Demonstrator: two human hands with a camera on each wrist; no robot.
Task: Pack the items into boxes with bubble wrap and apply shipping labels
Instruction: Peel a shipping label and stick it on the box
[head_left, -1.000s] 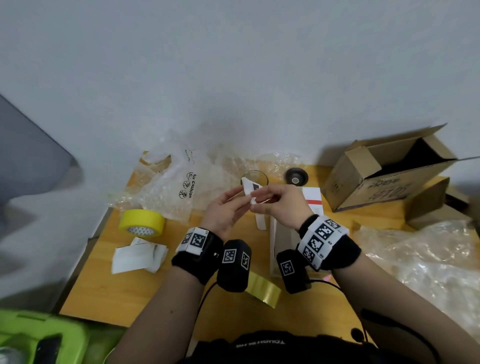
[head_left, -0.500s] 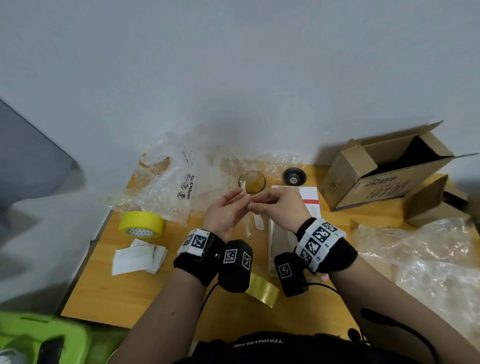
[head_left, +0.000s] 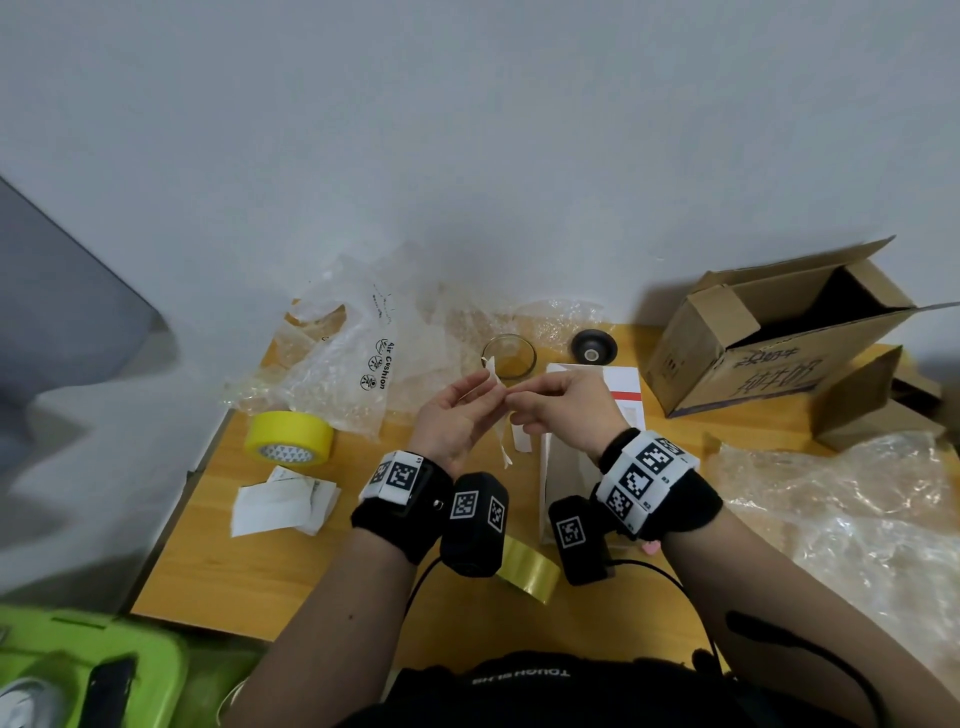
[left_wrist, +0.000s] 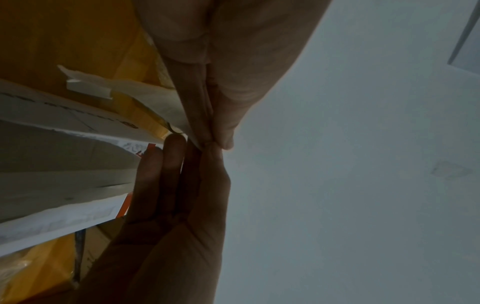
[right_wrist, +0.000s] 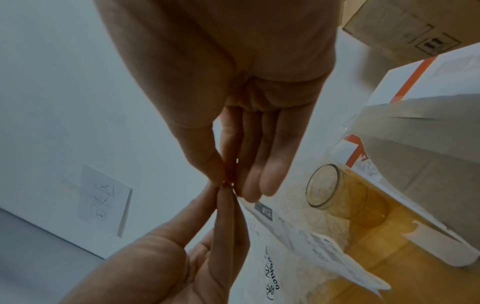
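Label: a thin paper shipping label (head_left: 500, 415) hangs in the air over the wooden table (head_left: 291, 577), above and just left of the white box (head_left: 563, 462); its top edge is caught between both hands and the rest dangles down, curled.
Left hand: the left hand (head_left: 457, 421) is raised, palm turned toward the person, thumb and fingertips pinched together on the label's top edge.
Right hand: the right hand (head_left: 563, 410) meets it fingertip to fingertip, thumb and forefinger pinched on the same edge, the other fingers held straight alongside.
White box: lies lengthwise on the table under the right wrist, a red stripe near its far end.
Glass: a clear glass cup (head_left: 508, 356) stands just beyond the hands.
Behind: bubble wrap (head_left: 358, 364) printed "Air Cushion" is heaped at the back left; a small black round object (head_left: 594, 345) sits right of the cup.
Left side: a yellow tape roll (head_left: 289, 437) and a stack of white papers (head_left: 283, 501).
Right side: an open cardboard box (head_left: 779, 332) lies on its side, more plastic wrap (head_left: 852, 509) in front of it.
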